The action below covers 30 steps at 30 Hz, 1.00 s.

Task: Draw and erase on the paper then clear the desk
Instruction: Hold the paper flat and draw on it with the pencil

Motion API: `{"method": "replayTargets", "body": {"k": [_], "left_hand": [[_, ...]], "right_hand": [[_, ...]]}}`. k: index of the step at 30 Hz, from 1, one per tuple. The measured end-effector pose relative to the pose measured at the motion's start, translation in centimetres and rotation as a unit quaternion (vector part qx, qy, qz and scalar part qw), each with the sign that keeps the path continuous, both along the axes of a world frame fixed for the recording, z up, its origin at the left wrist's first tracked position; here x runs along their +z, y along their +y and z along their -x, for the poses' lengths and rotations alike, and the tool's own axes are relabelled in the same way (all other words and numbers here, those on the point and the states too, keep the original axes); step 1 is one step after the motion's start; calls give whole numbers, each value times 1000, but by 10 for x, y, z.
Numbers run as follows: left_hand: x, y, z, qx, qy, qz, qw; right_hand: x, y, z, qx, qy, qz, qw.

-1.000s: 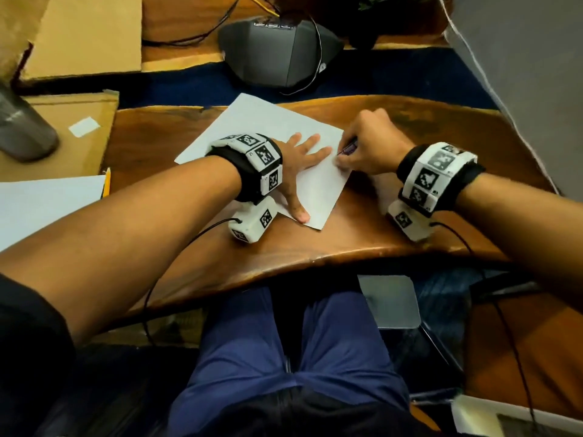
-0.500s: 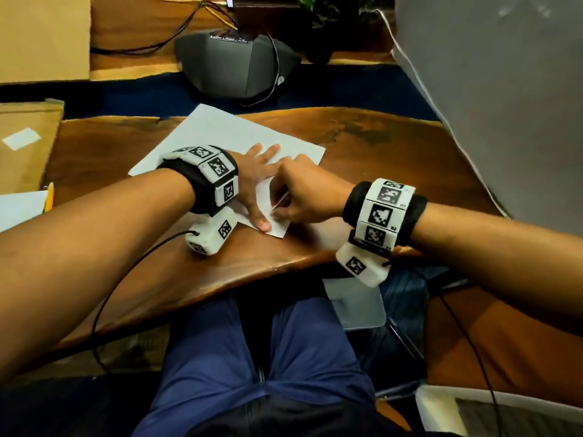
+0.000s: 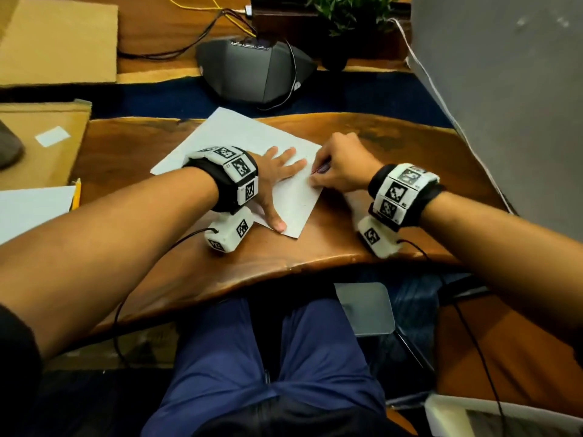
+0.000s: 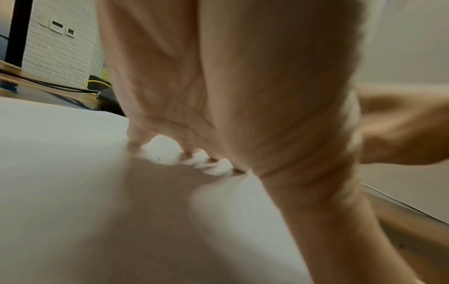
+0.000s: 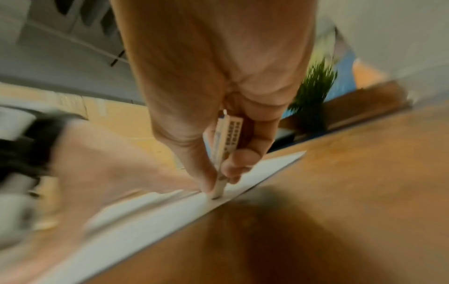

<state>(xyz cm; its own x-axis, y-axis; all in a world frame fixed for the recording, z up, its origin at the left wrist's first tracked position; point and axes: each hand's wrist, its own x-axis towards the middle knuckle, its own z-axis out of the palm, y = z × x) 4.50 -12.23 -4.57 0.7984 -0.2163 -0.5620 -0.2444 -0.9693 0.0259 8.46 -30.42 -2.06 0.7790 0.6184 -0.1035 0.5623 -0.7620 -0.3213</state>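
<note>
We note the paper (image 3: 233, 137) lying on the desk (image 3: 362, 247), under our left hand's fingers (image 3: 285, 159). Right fingers (image 5: 206, 178) pinch the pencil (image 5: 224, 151), tip on the paper's edge, just right of the left fingertips. Beyond the fingers sits a speakerphone (image 3: 255, 70); the plant (image 3: 350, 11) behind it.

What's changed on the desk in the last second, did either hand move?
The right hand, gripping the pencil, swept down toward the paper's near edge, then back up to its right edge. The left hand stayed flat on the sheet, which hasn't visibly shifted.
</note>
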Motion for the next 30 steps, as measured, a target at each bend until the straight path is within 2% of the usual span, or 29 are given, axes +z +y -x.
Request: {"method": "replayTargets", "body": {"k": [2,5,7,8,12,13,17,19,22,24,27,28,30], "left_hand": [[0,0,-1,2,6,-7,1000],[4,-3,3,0,4,-4,1000],[8,-5,6,13,-1,9,1000],[9,-4,7,12,0,9,1000],[4,-1,2,2,12,-13,1000],[3,1,1,4,13,-18,1000],[2,-1,1,1,7,-1,1000],[1,-1,-1,3,8,-4,1000],[0,-2,-2,3,6,-18,1000],[2,-2,-1,-2,9,-14,1000],[2,0,1,6,11,12,1000],[2,1,1,4,12,14,1000],[1,0,-1,-1,14,4,1000]], "right_hand": [[-4,3,0,-20,-20,-6,1000],[-7,20,44,68,4,-7,998],[-7,26,55,120,30,-1,992],[-6,27,45,114,32,3,993],[-4,22,-5,-14,-39,-22,999],[-6,24,0,-14,-38,-28,999],[-9,26,49,92,46,-15,995],[-5,23,29,56,44,-17,997],[-4,24,-4,-21,-21,-38,999],[-8,29,14,15,-23,-41,999],[-12,30,50,113,26,-13,993],[-10,29,42,105,39,-2,994],[-4,26,8,31,17,-1,999]]}}
